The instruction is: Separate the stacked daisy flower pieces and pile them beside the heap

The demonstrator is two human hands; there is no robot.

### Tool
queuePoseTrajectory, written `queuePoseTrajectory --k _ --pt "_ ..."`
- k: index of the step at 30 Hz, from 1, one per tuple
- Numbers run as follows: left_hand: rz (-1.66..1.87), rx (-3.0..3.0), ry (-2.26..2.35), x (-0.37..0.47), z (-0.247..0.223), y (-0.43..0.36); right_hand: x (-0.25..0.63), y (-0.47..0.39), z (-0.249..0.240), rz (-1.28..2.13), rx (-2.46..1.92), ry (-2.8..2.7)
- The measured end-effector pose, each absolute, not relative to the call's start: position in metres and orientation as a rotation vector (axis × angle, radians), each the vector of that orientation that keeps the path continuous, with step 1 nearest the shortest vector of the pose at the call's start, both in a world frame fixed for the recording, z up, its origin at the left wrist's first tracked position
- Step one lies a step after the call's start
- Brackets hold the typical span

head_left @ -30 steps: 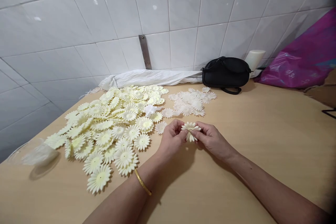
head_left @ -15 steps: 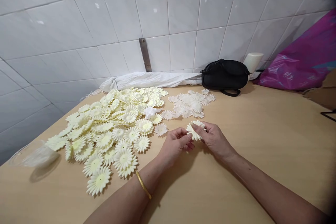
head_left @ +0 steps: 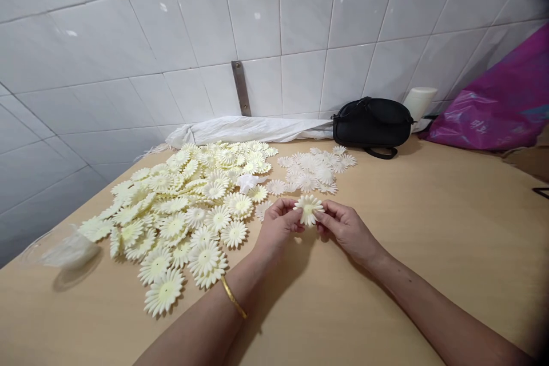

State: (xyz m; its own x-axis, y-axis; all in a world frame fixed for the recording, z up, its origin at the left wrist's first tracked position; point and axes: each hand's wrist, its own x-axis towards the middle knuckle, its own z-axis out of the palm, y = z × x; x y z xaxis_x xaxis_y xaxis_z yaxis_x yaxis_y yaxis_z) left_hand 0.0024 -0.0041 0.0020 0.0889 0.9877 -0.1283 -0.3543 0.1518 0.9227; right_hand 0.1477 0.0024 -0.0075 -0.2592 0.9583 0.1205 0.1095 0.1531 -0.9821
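Between my two hands I hold an artificial daisy flower head, pale with a yellowish centre, raised a little above the table. My left hand pinches its left edge between thumb and fingers. On the opposite side, my right hand grips the right petals, thumb in front. A heap of pale yellow daisy flower heads spreads over the table to the left of my hands. Beyond my hands lies a smaller pile of whitish flower pieces. One whitish piece sits partly hidden behind my left hand.
Along the tiled wall lies a white cloth. A black case rests against the wall, with a white bottle and a purple plastic bag to its right. A clear plastic bag is at the table's left.
The flower head has turned more upright and shifted slightly left and up. My right thumb has moved from its top to its right edge. The view has shifted slightly.
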Motion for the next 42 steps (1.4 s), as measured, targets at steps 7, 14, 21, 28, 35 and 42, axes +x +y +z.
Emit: queuePoseTrajectory --k 7,14,21,28,35,42 --pt "1.196 0.898 0.879 0.008 -0.002 -0.009 0.144 -0.007 -0.001 1.203 -1.136 -1.608" --pt "1.183 0.996 0.898 0.009 0.003 -0.007 0.146 -0.006 0.009 1.156 -1.038 -1.498" --pt "1.139 1.060 0.970 0.010 0.004 -0.010 0.143 -0.007 0.008 1.347 -0.948 -1.399" --pt "1.114 1.048 0.940 0.008 0.004 -0.011 0.145 -0.003 0.005 1.482 -0.995 -1.257" --pt "1.063 0.976 0.769 0.008 -0.002 -0.009 0.149 0.005 0.002 1.147 -1.049 -1.234" --pt "1.101 0.911 0.855 0.004 -0.005 -0.005 0.172 0.028 -0.004 0.973 -1.102 -0.942"
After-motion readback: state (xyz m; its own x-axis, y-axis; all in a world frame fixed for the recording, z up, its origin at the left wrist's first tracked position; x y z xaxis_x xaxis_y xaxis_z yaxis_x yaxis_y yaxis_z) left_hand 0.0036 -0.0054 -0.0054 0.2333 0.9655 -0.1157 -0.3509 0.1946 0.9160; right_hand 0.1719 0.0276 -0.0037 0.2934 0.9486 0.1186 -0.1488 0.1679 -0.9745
